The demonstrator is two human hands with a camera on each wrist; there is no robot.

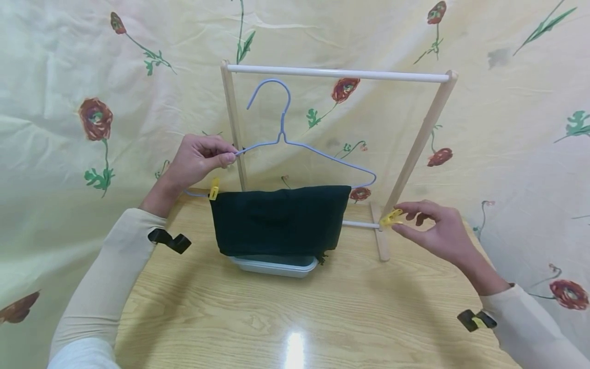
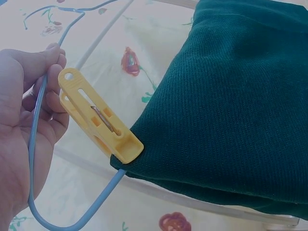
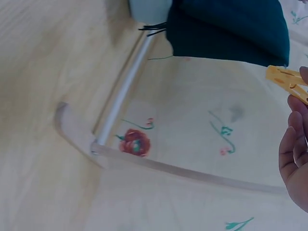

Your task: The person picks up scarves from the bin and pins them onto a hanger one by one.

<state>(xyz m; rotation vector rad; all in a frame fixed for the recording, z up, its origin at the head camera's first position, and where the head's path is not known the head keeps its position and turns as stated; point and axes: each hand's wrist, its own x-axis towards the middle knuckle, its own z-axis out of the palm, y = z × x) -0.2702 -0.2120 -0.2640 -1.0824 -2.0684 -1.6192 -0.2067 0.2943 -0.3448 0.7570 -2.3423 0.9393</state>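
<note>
A blue wire hanger is held up by my left hand, whose thumb and fingers pinch its left shoulder. Folded over the hanger's lower bar hangs a dark green cloth with a fringe at its lower right corner. One yellow clothespin clamps the cloth's upper left corner to the bar; the left wrist view shows this clothespin close up. My right hand pinches a second yellow clothespin, to the right of the cloth and apart from it in the head view.
Behind the hanger stands a rack with a white top rail and wooden posts. Below the cloth, a pale plastic container sits on the wood-grain table. A flower-patterned sheet covers the background.
</note>
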